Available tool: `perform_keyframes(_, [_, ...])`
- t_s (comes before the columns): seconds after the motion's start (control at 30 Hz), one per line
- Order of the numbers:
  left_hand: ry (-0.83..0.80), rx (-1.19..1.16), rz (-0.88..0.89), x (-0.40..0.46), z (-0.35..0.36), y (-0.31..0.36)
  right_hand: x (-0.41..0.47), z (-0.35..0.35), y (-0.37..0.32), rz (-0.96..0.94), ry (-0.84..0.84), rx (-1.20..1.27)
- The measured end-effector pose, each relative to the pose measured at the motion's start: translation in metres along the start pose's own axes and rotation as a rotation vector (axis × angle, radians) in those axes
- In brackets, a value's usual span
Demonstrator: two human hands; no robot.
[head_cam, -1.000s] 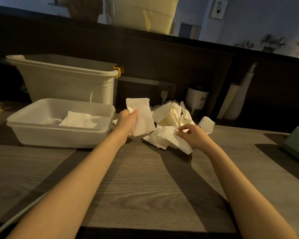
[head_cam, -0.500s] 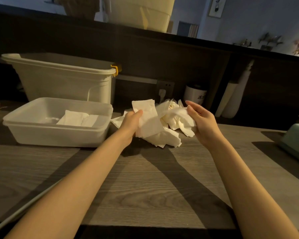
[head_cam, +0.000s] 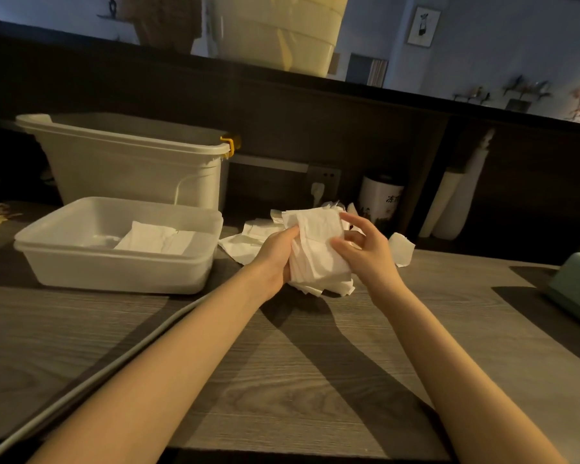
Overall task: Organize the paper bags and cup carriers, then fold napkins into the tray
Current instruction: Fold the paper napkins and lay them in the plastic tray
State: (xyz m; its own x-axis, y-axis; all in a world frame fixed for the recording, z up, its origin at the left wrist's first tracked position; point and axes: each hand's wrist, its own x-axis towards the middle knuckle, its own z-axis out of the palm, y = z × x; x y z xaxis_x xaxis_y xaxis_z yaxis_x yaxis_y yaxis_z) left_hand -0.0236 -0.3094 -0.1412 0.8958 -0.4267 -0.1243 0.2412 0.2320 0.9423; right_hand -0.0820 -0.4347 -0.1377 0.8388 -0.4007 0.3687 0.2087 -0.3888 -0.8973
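the left hand (head_cam: 275,259) grips a bunch of napkins (head_cam: 317,249) from the left, thumb on top, fingers curled round it. the right hand (head_cam: 365,252) pinches the bunch's right edge with thumb and curled fingers. the bunch is held just above the table (head_cam: 282,380), over loose napkins (head_cam: 245,241). left of them stands the tray (head_cam: 121,272), folded napkins (head_cam: 154,237) inside, a bin (head_cam: 131,162) behind it.
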Motion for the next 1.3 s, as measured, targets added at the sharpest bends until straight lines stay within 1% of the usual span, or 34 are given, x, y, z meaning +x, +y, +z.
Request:
perform_keyframes(0.17, [-0.042, -0.017, -0.029, -0.004, 0.001, 0.001, 0.0, 0.002, 0.004, 0.037, 0.077, -0.058])
perform_keyframes(0.33, [-0.112, 0.082, -0.008, -0.006, 0.001, 0.001, 0.0, 0.004, 0.005, 0.029, 0.079, -0.048])
perform_keyframes(0.53, [-0.1, 0.188, 0.045, -0.007, 0.003, -0.002, -0.003, 0.007, 0.002, -0.084, 0.154, -0.082])
perform_keyframes(0.67, [-0.125, 0.193, 0.055, -0.009, 0.003, -0.001, -0.004, 0.011, 0.0, -0.118, 0.17, -0.103])
perform_keyframes(0.8, [-0.082, 0.278, 0.099, -0.009, 0.005, -0.005, -0.007, 0.018, 0.001, -0.111, 0.123, -0.142])
perform_keyframes(0.87, [-0.046, 0.267, 0.107, -0.008, 0.005, -0.006, -0.007, 0.02, 0.0, -0.061, 0.077, -0.133])
perform_keyframes(1.0, [-0.008, 0.18, 0.108, -0.007, 0.005, -0.004, -0.011, 0.024, -0.002, 0.06, -0.131, -0.106])
perform_keyframes(1.13, [0.042, 0.196, 0.113, -0.007, 0.005, -0.004, -0.018, 0.026, -0.005, 0.025, -0.255, -0.093])
perform_keyframes(1.23, [0.063, 0.187, 0.101, -0.005, 0.0, 0.0, -0.013, 0.017, -0.006, 0.016, -0.261, -0.092])
perform_keyframes(1.3, [0.082, 0.156, 0.097, -0.002, -0.004, 0.005, -0.005, 0.007, -0.004, 0.007, -0.182, -0.096])
